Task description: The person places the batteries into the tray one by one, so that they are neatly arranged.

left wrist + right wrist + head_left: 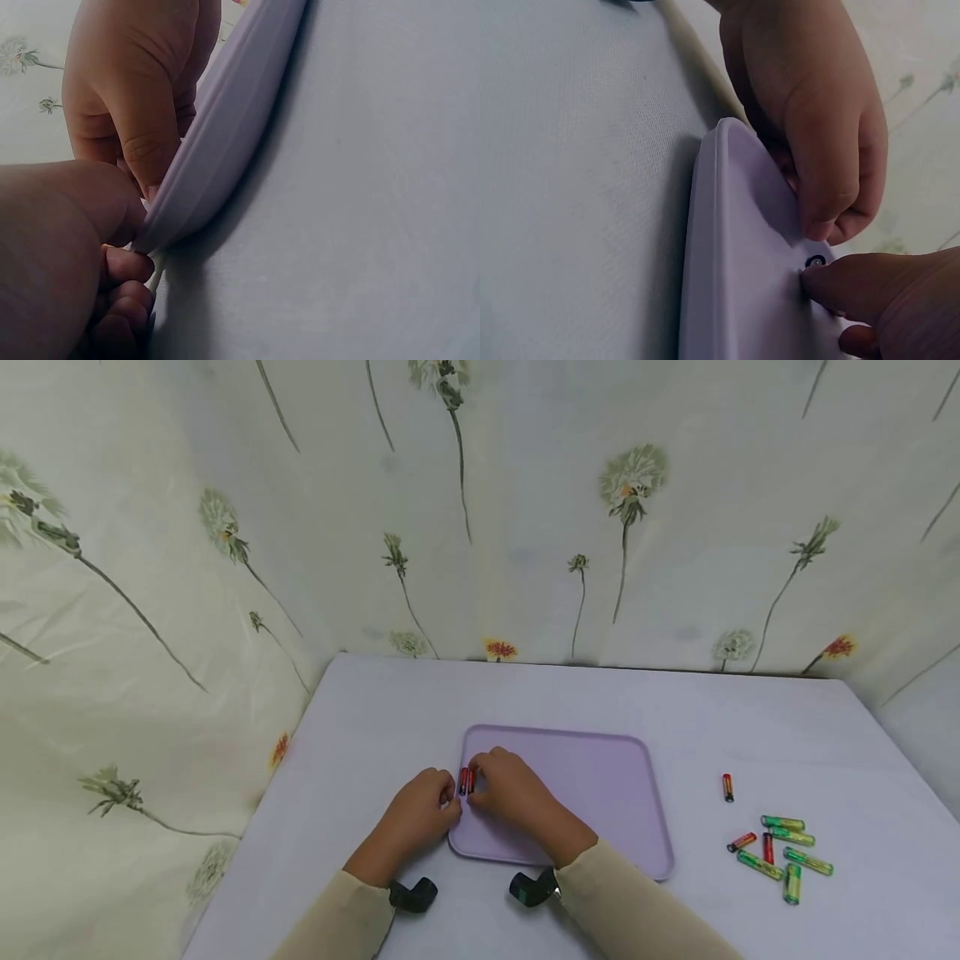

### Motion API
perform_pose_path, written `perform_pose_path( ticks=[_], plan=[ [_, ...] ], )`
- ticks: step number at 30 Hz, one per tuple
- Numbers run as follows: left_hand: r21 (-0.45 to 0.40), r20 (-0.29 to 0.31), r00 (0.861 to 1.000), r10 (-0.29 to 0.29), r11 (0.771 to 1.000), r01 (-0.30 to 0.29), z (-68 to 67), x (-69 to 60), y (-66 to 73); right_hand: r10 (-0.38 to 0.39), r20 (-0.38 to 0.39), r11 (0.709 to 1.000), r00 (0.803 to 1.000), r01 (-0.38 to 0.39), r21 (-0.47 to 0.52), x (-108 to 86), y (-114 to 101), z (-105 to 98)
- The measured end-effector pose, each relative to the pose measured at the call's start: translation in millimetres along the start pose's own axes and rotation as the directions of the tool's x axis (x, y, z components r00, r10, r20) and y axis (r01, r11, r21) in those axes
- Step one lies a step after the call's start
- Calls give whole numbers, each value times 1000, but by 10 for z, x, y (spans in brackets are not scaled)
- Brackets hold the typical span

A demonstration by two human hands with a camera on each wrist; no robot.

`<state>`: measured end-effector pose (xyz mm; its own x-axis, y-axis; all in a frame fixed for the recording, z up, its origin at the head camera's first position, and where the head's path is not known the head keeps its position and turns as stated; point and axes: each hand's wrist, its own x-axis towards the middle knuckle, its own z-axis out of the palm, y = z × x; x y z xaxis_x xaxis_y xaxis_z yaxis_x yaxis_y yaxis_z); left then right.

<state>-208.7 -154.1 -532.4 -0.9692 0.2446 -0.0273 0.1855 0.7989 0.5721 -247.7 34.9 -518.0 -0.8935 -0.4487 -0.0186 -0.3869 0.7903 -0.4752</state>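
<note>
A lilac tray [570, 802] lies on the white-covered table. Two small red-and-black batteries stand side by side along its left edge: an outer battery [462, 782] and an inner battery [471, 781]. My right hand [517, 789] reaches over the tray and pinches the inner battery between thumb and fingers. One battery's round end [816, 261] shows by the right thumb in the right wrist view. Outside the left edge, my left hand [422, 810] has its fingers curled. In the left wrist view its thumb and fingers pinch the tray's rim [161, 225].
Right of the tray lie several green batteries [808, 861] in a loose group, with red batteries [768, 848] among them. A single red battery [727, 787] sits farther back. Behind the table hangs a flower-patterned curtain [525, 527].
</note>
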Motion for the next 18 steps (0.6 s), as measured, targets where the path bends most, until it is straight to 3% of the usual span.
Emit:
perform_pose_path(
  ticks=[12, 18],
  plan=[
    [11, -3, 1000, 17, 1000, -17, 11, -6, -21, 7, -31, 1000, 999, -8, -11, 13, -25, 41],
    [3, -2, 1000, 12, 1000, -12, 7, -7, -8, 39, -10, 999, 999, -39, 2, 1, -34, 39]
  ],
)
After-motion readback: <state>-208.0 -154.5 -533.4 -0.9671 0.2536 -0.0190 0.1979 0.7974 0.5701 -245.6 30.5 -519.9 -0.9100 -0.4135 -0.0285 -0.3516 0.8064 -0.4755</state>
